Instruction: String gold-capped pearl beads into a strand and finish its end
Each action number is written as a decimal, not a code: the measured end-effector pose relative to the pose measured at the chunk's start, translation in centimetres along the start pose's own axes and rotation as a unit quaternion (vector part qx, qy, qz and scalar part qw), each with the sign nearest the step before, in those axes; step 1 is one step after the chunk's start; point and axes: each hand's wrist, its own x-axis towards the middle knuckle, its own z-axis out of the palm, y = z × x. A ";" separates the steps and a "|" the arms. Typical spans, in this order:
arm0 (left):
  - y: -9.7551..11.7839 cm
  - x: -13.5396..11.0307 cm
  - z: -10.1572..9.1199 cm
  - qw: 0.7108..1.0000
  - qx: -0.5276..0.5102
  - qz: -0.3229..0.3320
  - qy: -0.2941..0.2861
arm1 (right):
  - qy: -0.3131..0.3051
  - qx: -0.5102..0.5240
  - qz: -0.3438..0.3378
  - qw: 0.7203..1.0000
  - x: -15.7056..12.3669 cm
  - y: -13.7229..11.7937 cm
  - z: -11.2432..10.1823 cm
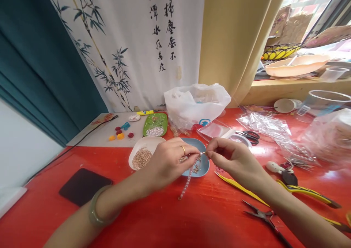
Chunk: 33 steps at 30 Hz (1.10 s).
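Observation:
A strand of pearly beads [187, 182] hangs from the fingertips of my left hand [175, 158], which is pinched shut near its top end. My right hand [233, 155] pinches the same end from the other side, where a small gold-coloured piece shows between the hands. Both hands are above a blue tray [204, 169] that holds small gold-coloured pieces. Left of it, partly behind my left hand, stands a white dish [134, 151] of gold beads [142, 157]. Beyond lies a green tray [164, 118] with white beads [155, 131].
Yellow tweezers [238, 186], black-jawed pliers [261, 215] and yellow-handled pliers [309, 194] lie at the right. Scissors [251, 136] and clear plastic bags [265, 125] are farther back. A white plastic bag [192, 102] stands behind the trays. A dark flat pad [83, 186] lies at left.

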 end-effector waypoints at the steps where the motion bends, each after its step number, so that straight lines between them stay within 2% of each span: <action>1: 0.0 0.0 0.0 1.000 0.005 0.007 0.004 | 0.002 -0.004 -0.002 1.000 0.0 -0.1 0.0; 13: 0.7 0.1 0.3 0.996 0.063 0.024 0.065 | 0.016 -0.042 -0.019 0.999 -0.3 -0.6 0.3; 19: 0.6 0.0 0.2 0.999 0.016 -0.015 0.049 | 0.028 -0.060 -0.041 0.997 -0.3 -0.8 0.3; 23: 0.4 0.0 0.3 0.996 -0.027 -0.055 0.061 | 0.064 -0.058 -0.046 0.995 -0.2 -0.9 0.1; 25: 0.3 -0.1 0.4 0.995 -0.038 -0.069 0.067 | 0.064 -0.056 -0.053 0.995 -0.2 -0.9 0.2; 28: 0.4 -0.1 0.5 0.993 -0.045 -0.077 0.071 | 0.054 -0.069 -0.077 0.993 -0.3 -0.8 0.4; 33: 0.6 0.0 0.6 0.994 -0.036 -0.068 0.080 | 0.071 -0.104 -0.094 0.988 -0.4 -0.8 0.5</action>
